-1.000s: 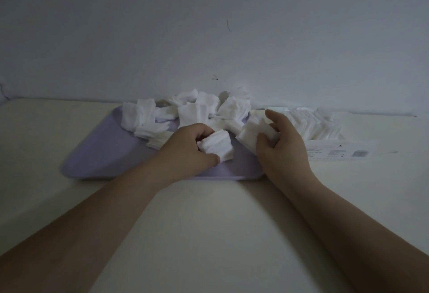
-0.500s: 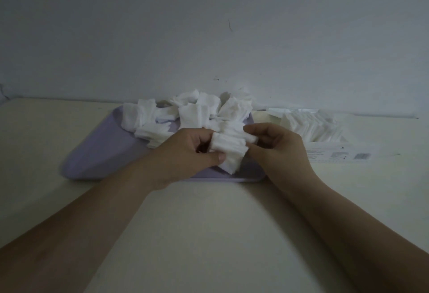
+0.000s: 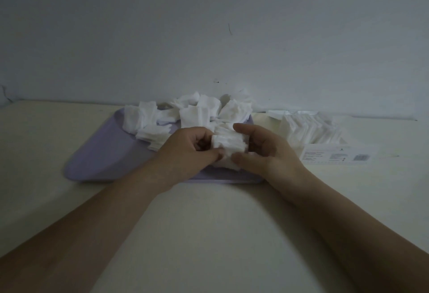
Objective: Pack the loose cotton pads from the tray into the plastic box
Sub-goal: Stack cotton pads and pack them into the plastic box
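A lilac tray [image 3: 99,153] lies on the pale table, with several loose white cotton pads [image 3: 199,111] heaped at its far side. Above the tray's near right corner my left hand [image 3: 185,151] and my right hand [image 3: 267,151] together squeeze a small stack of cotton pads [image 3: 228,145] between their fingers. To the right of the tray stands the clear plastic box [image 3: 334,155] with a printed label on its front; rows of pads [image 3: 308,130] stand packed inside it.
A plain wall rises directly behind the tray and box. The cream table [image 3: 209,234] stretches toward me under both forearms.
Each hand held its own bunch of pads on the tray; they have come together, and the bunches are now one stack held between both hands.
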A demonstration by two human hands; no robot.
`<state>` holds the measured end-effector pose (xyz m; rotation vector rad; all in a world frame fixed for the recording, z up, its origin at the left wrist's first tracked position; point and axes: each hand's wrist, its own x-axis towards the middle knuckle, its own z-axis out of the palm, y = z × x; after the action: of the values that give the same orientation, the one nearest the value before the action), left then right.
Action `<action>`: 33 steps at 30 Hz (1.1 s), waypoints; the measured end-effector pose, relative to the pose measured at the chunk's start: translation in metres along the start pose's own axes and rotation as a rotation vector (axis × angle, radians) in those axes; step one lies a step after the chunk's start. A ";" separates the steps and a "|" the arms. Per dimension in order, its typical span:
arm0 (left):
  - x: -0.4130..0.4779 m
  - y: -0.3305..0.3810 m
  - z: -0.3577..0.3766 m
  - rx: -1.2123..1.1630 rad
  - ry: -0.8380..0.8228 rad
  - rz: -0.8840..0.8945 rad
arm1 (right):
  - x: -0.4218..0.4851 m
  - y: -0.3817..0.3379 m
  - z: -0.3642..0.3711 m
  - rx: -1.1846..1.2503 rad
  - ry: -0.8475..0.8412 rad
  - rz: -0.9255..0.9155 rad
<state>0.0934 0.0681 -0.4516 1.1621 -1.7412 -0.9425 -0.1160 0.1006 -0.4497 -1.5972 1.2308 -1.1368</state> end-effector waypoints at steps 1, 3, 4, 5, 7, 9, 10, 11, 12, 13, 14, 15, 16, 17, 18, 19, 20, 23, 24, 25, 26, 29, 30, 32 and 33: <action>0.000 0.000 0.000 -0.011 0.003 -0.002 | 0.000 0.000 0.002 -0.150 0.041 -0.032; 0.000 0.001 0.001 -0.030 -0.001 -0.021 | -0.001 -0.001 0.005 -0.343 0.115 -0.103; 0.000 0.000 0.000 -0.026 -0.009 -0.022 | -0.001 -0.001 0.006 -0.363 0.125 -0.128; 0.000 -0.001 0.000 -0.007 -0.025 -0.011 | -0.002 -0.002 0.006 -0.365 0.120 -0.146; 0.000 -0.002 0.000 0.038 -0.086 0.043 | -0.004 -0.004 0.006 -0.370 0.090 -0.163; 0.000 -0.003 0.002 0.081 -0.111 0.101 | -0.005 -0.006 0.007 -0.406 0.079 -0.160; 0.000 -0.002 0.003 0.093 -0.098 0.107 | -0.006 -0.008 0.009 -0.423 0.079 -0.151; 0.000 -0.001 0.004 0.093 -0.080 0.098 | -0.006 -0.009 0.009 -0.429 0.078 -0.132; 0.001 -0.001 0.004 0.092 -0.065 0.091 | -0.006 -0.010 0.010 -0.426 0.074 -0.103; 0.000 0.001 0.004 0.093 -0.058 0.090 | -0.005 -0.013 0.011 -0.424 0.062 -0.075; 0.001 0.001 0.003 0.099 -0.058 0.091 | -0.005 -0.015 0.012 -0.427 0.043 -0.050; 0.001 0.003 0.002 0.111 -0.067 0.092 | -0.006 -0.017 0.013 -0.428 0.023 -0.033; 0.001 0.004 0.002 0.138 -0.073 0.092 | -0.007 -0.019 0.014 -0.424 0.005 -0.019; 0.000 0.006 0.002 0.175 -0.081 0.092 | -0.008 -0.021 0.016 -0.412 -0.009 -0.004; -0.001 0.008 0.002 0.197 -0.090 0.092 | -0.009 -0.023 0.017 -0.394 -0.024 0.010; -0.002 0.009 0.003 0.198 -0.101 0.086 | -0.009 -0.024 0.018 -0.365 -0.037 0.024; -0.002 0.010 0.004 0.189 -0.109 0.080 | -0.008 -0.024 0.019 -0.328 -0.051 0.038; -0.003 0.010 0.004 0.187 -0.121 0.071 | -0.007 -0.022 0.022 -0.214 -0.057 0.051; -0.002 0.009 0.003 0.201 -0.115 0.070 | -0.007 -0.021 0.022 -0.211 -0.039 0.038; -0.002 0.009 0.001 0.228 -0.104 0.079 | -0.007 -0.021 0.022 -0.240 -0.022 0.011; -0.002 0.009 0.000 0.268 -0.091 0.091 | -0.007 -0.021 0.021 -0.299 -0.021 -0.025; -0.002 0.009 -0.003 0.328 -0.105 0.114 | -0.009 -0.019 0.018 -0.507 -0.112 -0.107; -0.003 0.009 -0.003 0.329 -0.113 0.109 | -0.008 -0.017 0.018 -0.539 -0.129 -0.111; -0.002 0.010 -0.007 0.341 -0.123 0.074 | -0.008 -0.015 0.018 -0.563 -0.126 -0.132; -0.002 0.010 -0.010 0.354 -0.133 0.045 | -0.008 -0.014 0.018 -0.565 -0.118 -0.149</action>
<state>0.0998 0.0713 -0.4387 1.2985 -2.0932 -0.7149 -0.0958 0.1124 -0.4433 -2.1697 1.4540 -0.8009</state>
